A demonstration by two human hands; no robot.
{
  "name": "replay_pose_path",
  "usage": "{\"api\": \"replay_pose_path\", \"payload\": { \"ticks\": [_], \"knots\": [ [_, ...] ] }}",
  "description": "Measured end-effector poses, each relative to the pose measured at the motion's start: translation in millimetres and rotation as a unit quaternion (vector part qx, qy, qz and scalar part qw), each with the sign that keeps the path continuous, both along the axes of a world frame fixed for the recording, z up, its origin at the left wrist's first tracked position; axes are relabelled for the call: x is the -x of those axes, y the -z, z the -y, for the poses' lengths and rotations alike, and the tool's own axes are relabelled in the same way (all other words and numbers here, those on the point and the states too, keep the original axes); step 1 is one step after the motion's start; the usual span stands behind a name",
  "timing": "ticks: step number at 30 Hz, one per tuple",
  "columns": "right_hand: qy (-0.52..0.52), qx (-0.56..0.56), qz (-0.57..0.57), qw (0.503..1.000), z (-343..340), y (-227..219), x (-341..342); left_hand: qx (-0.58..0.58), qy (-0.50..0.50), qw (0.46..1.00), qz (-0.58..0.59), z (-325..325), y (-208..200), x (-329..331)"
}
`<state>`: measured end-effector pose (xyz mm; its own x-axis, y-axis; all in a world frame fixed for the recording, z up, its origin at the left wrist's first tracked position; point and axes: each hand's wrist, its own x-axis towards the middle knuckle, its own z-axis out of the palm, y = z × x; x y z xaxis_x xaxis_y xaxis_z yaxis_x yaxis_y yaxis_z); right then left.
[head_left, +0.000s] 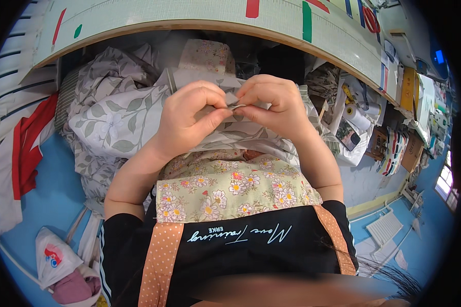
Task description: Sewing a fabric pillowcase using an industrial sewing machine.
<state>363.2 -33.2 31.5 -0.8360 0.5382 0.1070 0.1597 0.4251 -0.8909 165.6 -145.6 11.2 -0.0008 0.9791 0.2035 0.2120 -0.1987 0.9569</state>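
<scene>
My left hand [192, 116] and my right hand [274, 105] meet in front of my chest, thumbs and fingers pinched together. Between the fingertips is a small piece of greyish-white fabric [231, 98], its edge held by both hands. Most of that piece is hidden by the fingers. A large white fabric with grey-green leaves [119, 118] lies heaped under and around my hands, spreading furthest to the left. Beyond the hands lies a folded pink-flowered cloth [206, 55]. A flowered apron [235, 192] covers my lap.
A long white tabletop [189, 13] with coloured strips runs across the far side. At the right, a phone [348, 135] lies beside a thread cone [357, 116]. Red-handled scissors [371, 20] rest far right. A red-and-white cloth [29, 148] hangs left, above a plastic bag [55, 258].
</scene>
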Motion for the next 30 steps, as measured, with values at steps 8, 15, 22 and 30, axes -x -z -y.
{"api": "replay_pose_path", "payload": {
  "ticks": [8,15,22,30],
  "knots": [
    [0.090,0.011,-0.026,0.996,14.4,3.2,3.1,0.017,-0.063,0.997,0.029,1.6,4.4,-7.5],
    [0.134,-0.012,-0.031,0.990,24.1,7.8,5.4,-0.007,-0.084,0.996,0.032,2.3,10.4,-12.1],
    [0.158,-0.130,-0.057,0.977,30.6,4.8,11.4,0.140,-0.065,0.983,0.102,-1.2,2.9,-13.2],
    [0.022,-0.118,0.046,0.992,-1.7,-12.3,-8.7,-0.023,-0.183,0.982,-0.033,-7.3,-7.1,27.6]
  ]
}}
